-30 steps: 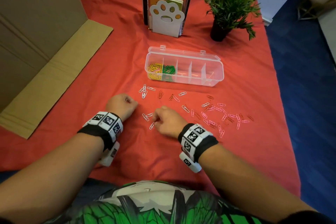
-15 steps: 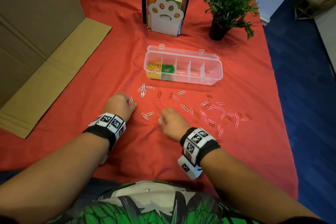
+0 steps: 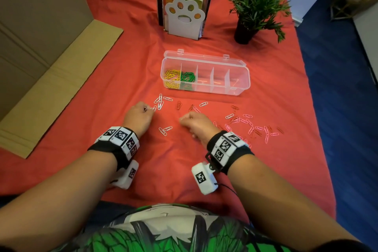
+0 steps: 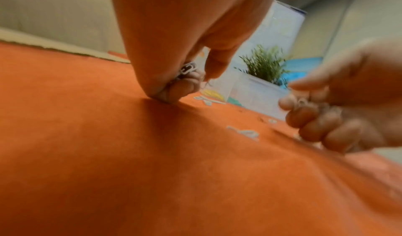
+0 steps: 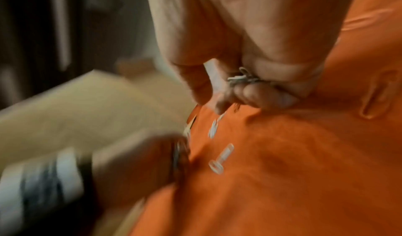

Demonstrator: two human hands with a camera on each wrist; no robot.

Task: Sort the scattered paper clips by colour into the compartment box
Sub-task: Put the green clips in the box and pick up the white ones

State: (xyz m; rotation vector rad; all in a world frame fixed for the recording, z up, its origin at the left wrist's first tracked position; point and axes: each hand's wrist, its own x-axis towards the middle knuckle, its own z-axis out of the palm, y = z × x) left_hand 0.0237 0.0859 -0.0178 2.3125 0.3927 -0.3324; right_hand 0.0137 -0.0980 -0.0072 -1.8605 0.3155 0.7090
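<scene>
Left hand point(image 3: 138, 117) closed around white paper clips point(image 4: 188, 68), knuckles on the red cloth point(image 3: 173, 170). Right hand point(image 3: 197, 126) likewise clutches white clips point(image 5: 241, 78). Loose clips point(image 3: 248, 124) lie scattered before the compartment box point(image 3: 241, 80), which holds yellow and green clips.

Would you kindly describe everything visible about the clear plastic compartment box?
The clear plastic compartment box is a long, shallow tray resting flat on the red cloth, its hinged lid open behind. Thin dividers split it into five sections. The leftmost holds yellow paper clips, the next green paper clips; the other three look empty. Neither hand touches it.
</scene>
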